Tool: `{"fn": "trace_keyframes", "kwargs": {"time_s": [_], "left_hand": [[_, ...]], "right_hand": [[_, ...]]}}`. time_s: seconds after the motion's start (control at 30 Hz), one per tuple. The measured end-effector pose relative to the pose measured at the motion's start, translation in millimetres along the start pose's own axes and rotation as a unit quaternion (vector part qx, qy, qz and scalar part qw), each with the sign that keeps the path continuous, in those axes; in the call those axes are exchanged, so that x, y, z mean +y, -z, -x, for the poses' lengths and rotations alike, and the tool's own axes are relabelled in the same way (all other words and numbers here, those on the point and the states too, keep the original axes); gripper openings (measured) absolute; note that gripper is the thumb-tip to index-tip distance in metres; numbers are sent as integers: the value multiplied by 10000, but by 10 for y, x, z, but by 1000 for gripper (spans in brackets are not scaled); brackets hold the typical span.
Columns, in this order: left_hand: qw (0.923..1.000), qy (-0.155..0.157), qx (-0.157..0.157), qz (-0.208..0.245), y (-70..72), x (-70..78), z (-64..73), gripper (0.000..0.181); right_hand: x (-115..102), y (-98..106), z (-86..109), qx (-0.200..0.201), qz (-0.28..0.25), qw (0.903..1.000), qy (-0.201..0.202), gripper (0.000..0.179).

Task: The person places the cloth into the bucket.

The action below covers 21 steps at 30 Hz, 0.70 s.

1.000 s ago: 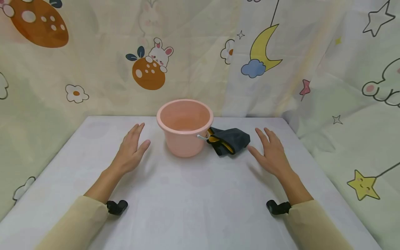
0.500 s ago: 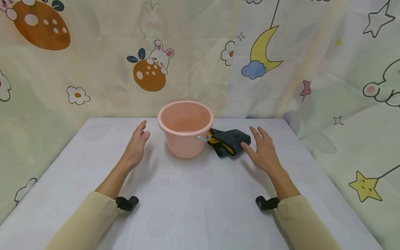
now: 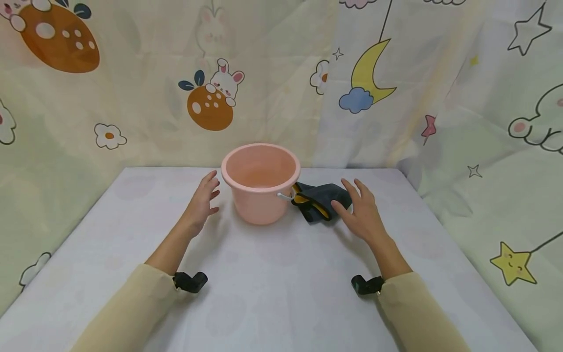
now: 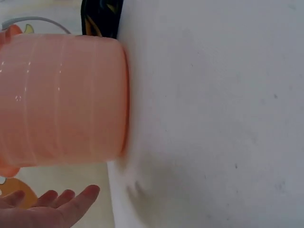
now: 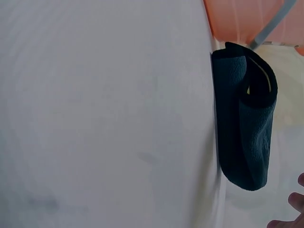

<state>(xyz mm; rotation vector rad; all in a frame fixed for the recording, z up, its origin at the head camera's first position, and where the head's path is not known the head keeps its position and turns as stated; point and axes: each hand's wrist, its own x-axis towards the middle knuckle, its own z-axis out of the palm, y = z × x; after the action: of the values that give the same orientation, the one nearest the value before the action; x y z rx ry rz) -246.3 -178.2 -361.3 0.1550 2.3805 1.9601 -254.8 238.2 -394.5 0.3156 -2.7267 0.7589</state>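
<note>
A pink plastic bucket [image 3: 260, 205] stands upright at the back middle of the table, a pale handle [image 3: 285, 196] at its right side. Against its right side lies a folded dark grey cloth [image 3: 323, 195] with black edging and a yellow inner face. My left hand [image 3: 201, 205] hovers left of the bucket, fingers spread and holding nothing; the left wrist view shows its fingertips [image 4: 90, 191] apart from the bucket wall. My right hand [image 3: 361, 215] is at the cloth's right end, its thumb overlapping the cloth in the head view. In the right wrist view its fingers [image 5: 297, 202] stand apart from the cloth.
The table [image 3: 272, 293] has a white cover and reaches to a cartoon-printed curtain [image 3: 272, 73] behind. Another printed curtain [image 3: 506, 205] hangs along the right side. A small black camera [image 3: 191, 282] sits on the left wrist, and another black camera [image 3: 367, 285] on the right.
Both hands have moved inward, the left one toward the bucket and the right one toward the cloth. Bucket and cloth stay in place.
</note>
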Motion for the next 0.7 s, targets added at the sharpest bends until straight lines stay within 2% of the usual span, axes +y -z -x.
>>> {"fn": "trace_keyframes", "kwargs": {"time_s": [0.07, 0.13, 0.4, 0.5, 0.7], "left_hand": [[9976, 271, -75, 638, -28, 21, -23, 69], [9933, 408, -74, 1083, -60, 46, -43, 70], [9799, 554, 215, 1902, -184, 135, -92, 71], [9748, 581, 346, 2127, -227, 149, -116, 70], [9758, 462, 564, 2063, -320, 171, -158, 68]], "right_hand": [[-18, -15, -6, -25, -24, 10000, -20, 72], [-33, -26, -15, -63, -85, 9999, -76, 72], [-85, -86, -32, -184, -244, 9993, -212, 72], [-97, -120, -51, -229, -245, 9992, -208, 72], [-128, -171, -91, -378, -203, 9986, -295, 73]]}}
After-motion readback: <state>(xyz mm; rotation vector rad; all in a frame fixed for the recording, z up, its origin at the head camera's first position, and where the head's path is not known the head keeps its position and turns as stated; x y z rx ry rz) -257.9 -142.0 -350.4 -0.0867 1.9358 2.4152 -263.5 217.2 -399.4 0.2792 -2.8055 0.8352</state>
